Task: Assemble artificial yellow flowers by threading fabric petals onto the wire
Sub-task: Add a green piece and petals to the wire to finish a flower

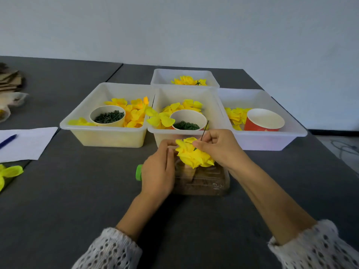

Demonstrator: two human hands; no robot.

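Flower: a yellow flower (194,155) of layered fabric petals is held above the near middle of the dark grey surface (77,191), just over a clear plastic bottle (202,181) that lies on its side with a green cap (139,172)
Wire: a thin dark wire (205,129) rises tilted from the top of the flower, in front of the middle tub
Right hand: the right hand (219,148) pinches the wire at the flower's top with curled fingers
Left hand: the left hand (158,169) has its fingertips on the left side of the petals; whether it grips or only touches them I cannot tell
Middle tub: a white tub (186,94) holds loose yellow petals (161,119) and a paper cup (189,119) with small green rings
Left tub: another white tub (104,133) – more petals and a cup (107,115) of small dark green pieces
Right tub: a third tub (272,140) with petals and a red cup (263,120)
Far tub: a tub (184,73) behind holds finished yellow flowers (189,80)
Left edge: white paper (29,144) with a blue pen (7,140); a yellow flower piece (9,171) lies nearer
Sleeves: both wrists show white knitted sleeves (108,249)
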